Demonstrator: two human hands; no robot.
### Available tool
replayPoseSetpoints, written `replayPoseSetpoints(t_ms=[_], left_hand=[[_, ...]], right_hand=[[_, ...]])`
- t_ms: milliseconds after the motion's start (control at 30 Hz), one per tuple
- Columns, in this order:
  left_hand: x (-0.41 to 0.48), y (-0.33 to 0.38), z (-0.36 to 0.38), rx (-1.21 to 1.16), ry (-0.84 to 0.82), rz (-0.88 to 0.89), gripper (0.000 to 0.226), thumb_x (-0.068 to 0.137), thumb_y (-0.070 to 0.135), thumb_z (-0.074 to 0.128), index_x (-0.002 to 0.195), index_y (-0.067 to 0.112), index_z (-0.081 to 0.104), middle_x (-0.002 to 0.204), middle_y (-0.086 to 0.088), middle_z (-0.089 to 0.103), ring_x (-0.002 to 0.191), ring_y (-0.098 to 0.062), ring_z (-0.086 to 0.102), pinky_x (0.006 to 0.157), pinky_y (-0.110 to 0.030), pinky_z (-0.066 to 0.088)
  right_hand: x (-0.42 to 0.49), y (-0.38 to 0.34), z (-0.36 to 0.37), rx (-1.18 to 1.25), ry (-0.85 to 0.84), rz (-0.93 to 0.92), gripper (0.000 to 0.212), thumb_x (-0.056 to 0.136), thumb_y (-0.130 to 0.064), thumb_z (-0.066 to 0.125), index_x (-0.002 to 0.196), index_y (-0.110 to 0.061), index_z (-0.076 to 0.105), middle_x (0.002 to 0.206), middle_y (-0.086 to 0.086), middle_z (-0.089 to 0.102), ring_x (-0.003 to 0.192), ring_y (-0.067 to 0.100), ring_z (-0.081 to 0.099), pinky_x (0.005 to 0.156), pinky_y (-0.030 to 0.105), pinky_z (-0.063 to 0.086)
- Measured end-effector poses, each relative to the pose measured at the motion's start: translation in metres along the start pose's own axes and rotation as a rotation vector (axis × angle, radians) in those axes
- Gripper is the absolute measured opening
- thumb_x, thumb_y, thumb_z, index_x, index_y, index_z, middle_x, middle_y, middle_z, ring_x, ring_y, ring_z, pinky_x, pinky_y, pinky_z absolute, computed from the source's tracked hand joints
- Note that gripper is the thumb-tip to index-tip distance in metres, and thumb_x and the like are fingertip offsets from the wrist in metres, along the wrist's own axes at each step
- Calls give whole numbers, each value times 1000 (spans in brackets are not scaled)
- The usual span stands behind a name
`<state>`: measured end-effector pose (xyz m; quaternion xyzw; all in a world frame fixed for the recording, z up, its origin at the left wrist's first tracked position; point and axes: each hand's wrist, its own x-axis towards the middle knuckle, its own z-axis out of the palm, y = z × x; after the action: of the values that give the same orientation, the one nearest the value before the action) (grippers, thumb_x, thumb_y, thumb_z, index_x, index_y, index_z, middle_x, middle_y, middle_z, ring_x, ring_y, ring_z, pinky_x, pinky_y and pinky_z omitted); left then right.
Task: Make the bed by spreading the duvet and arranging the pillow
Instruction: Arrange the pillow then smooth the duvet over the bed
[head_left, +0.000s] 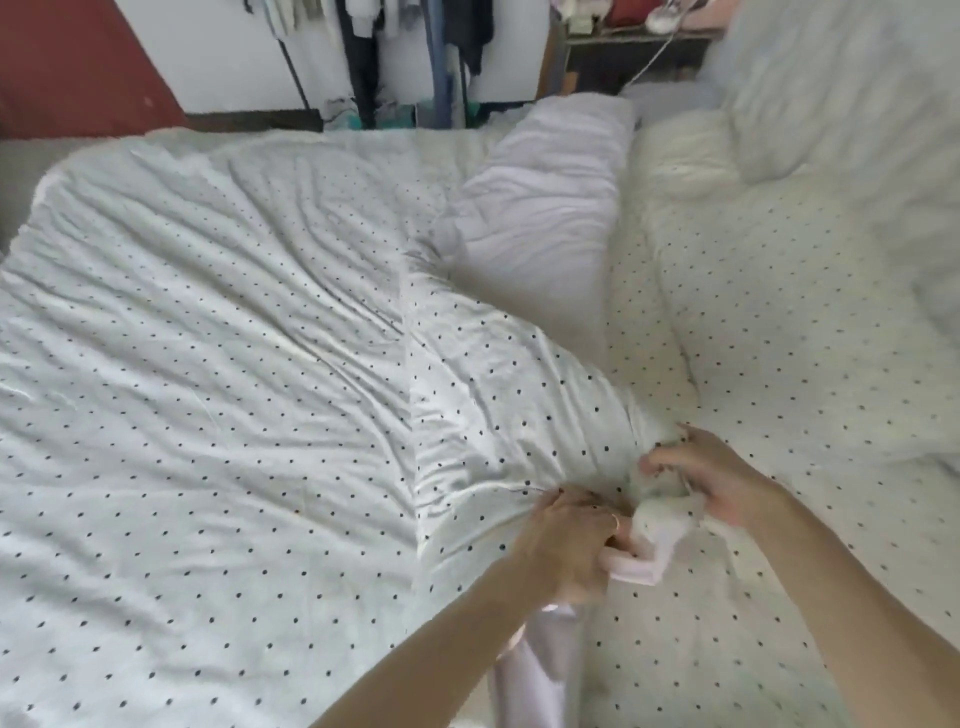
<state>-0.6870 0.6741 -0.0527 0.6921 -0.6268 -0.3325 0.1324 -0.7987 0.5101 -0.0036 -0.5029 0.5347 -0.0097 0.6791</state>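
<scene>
Head view, the only one. Polka-dotted white duvet (218, 322) lies spread over the left part of the bed, surface creased, wrinkles running toward its near right corner. That corner is bunched between both hands. Left hand (563, 545) is clenched on the gathered duvet edge; a pale pink strip of fabric (535, 670) hangs down below it, and what it belongs to cannot be told. Right hand (722, 483) is closed on a wad of white filling or cover at the same corner, just beside the left hand.

Pillow (540, 208), pale lilac and rumpled, lies tilted near the middle of the bed, its lower end touching the duvet's raised edge. To the right, the dotted sheet (779, 364) is exposed; a fluffy white blanket (841, 93) is heaped at the far right. Clothes rack (405, 47) stands beyond the bed.

Handling, as judgement: duvet looks light, soft, fully limp; it will sag and fold wherever unsupported, so corners and edges are the places to hold, pulling outward to flatten it. Cover fabric appears smooth and may slip over the filling; pinch both layers together. Pillow is soft and light; take it by both short ends.

Writing: no brand, label or legible text found.
</scene>
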Motion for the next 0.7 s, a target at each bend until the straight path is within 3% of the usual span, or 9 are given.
replayPoseSetpoints(t_ms=[67,133,233,300,367,467,533,633,700], left_hand=[[11,21,-10,-319,-187,-118,20,70,29,66,89,32,69,108,11,66,110,-15,57,97,-30,45],[39,44,-26,-518,-117,-213,20,76,23,66,92,34,68,112,8,67,105,-14,61,97,-39,51],[98,69,-54,121,268,-144,64,80,10,61,138,26,41,144,2,40,129,-20,39,110,-42,37],[147,105,-65,512,181,-59,87,82,12,62,151,36,13,159,-3,7,146,-25,10,119,-51,16],[191,127,-58,771,-31,4,77,89,16,60,150,39,19,162,-1,-5,150,-23,-7,119,-57,1],[254,200,-35,852,-127,126,26,84,36,59,110,34,59,125,7,59,132,-18,45,113,-42,21],[302,282,-24,687,58,181,12,74,32,60,84,31,54,77,12,59,91,-18,63,91,-34,33],[377,427,18,657,338,440,14,69,30,59,83,29,56,74,11,56,76,-19,56,80,-35,32],[411,487,75,694,318,569,21,72,36,60,90,28,64,89,9,63,87,-20,59,86,-38,35]], right_hand=[[-17,18,-30,-80,67,11,39,58,2,72,94,-4,59,86,19,60,71,27,60,63,34,45],[-39,37,-67,-114,100,-1,43,64,1,63,104,-14,67,81,17,63,65,24,56,55,29,42],[-68,61,-113,-182,110,-64,46,71,0,58,99,-35,68,78,4,65,67,18,57,62,30,42],[-93,71,-157,-180,127,-131,41,72,-1,58,93,-35,68,70,-3,63,62,12,57,60,27,43],[-111,75,-195,-189,155,-217,38,74,-1,58,90,-34,67,69,-5,65,59,7,56,57,20,41],[-139,86,-276,-139,372,-316,35,76,1,58,84,-32,65,67,-13,65,56,6,56,51,13,39],[-155,98,-344,-61,648,-363,31,79,-1,58,88,-29,66,73,-11,67,63,13,60,55,23,45],[-181,134,-457,7,1129,-361,7,80,-12,55,81,-16,61,70,-2,62,63,15,55,57,34,41],[-177,183,-504,-29,1292,-252,14,73,-21,46,74,-9,53,64,6,55,56,17,45,52,31,33]])
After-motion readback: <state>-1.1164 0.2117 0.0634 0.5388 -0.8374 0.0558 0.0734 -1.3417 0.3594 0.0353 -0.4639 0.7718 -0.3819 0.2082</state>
